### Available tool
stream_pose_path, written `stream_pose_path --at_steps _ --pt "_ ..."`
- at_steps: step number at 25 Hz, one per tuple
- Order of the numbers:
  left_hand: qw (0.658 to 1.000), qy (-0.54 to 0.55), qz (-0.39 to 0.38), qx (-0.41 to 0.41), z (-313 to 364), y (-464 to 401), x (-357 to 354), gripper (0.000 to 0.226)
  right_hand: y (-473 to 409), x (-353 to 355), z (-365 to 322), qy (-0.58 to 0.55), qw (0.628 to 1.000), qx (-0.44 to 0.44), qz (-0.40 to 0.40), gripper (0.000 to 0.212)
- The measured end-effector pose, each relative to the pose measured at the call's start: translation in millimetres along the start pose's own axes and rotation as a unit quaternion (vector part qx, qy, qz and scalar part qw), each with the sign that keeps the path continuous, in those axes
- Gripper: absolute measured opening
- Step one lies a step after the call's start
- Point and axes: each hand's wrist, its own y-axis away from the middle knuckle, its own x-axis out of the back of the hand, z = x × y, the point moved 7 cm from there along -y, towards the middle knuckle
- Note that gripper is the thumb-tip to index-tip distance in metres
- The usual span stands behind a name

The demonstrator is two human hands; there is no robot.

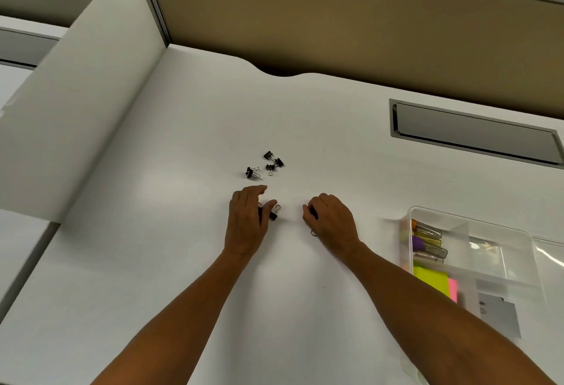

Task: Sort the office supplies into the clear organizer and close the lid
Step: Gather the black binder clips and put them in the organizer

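Several small black binder clips (268, 163) lie scattered on the white desk (183, 201). Just nearer than them, my left hand (248, 223) rests on the desk, thumb and fingers closed on a black binder clip (274, 213). My right hand (331, 220) is curled on something small and black, likely another binder clip; a silver loop shows under its wrist. The clear organizer (500, 265) stands at the right with its lid open. It holds coloured paper clips (427, 239) and yellow and pink sticky notes (433, 282) in separate compartments.
A grey cable-tray cover (476, 133) is set into the desk at the back right. A white side panel (79, 104) rises on the left, and a tan partition wall (335, 24) stands behind the desk.
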Motion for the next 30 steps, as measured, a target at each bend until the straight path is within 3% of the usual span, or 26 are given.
stream_pose_path --at_steps 2,5,7,9,11,14,17,19,23,30 --pt "0.996 -0.062 -0.054 0.03 -4 6 -8 0.041 4 0 4 -0.027 0.999 -0.035 -0.007 0.026" --pt "0.984 -0.148 -0.096 0.004 -1 9 -15 0.04 11 -2 12 -0.105 0.988 -0.114 -0.025 0.028" --pt "0.986 -0.137 -0.099 -0.012 1 8 -16 0.032 17 -2 15 -0.151 0.975 -0.161 -0.024 0.029" --pt "0.987 -0.118 -0.103 -0.024 3 8 -16 0.033 19 1 21 -0.256 0.937 -0.239 -0.015 0.033" --pt "0.986 -0.123 -0.105 -0.034 5 8 -17 0.037 19 -2 27 -0.418 0.84 -0.346 -0.013 0.036" --pt "0.985 -0.125 -0.11 -0.038 7 9 -16 0.04 30 -16 23 -0.598 0.65 -0.466 -0.05 0.029" --pt "0.989 -0.083 -0.116 -0.029 7 9 -15 0.035 40 -27 10 -0.693 0.528 -0.485 -0.076 0.025" --pt "0.991 -0.055 -0.121 -0.031 7 9 -15 0.027 44 -30 4 -0.732 0.476 -0.481 -0.079 0.026" --pt "0.98 -0.105 -0.149 -0.079 13 12 -20 0.041 45 -30 1 -0.764 0.429 -0.474 -0.087 0.042" --pt "0.97 -0.153 -0.144 -0.126 16 15 -24 0.009 48 -24 5 -0.753 0.44 -0.484 -0.076 0.047"
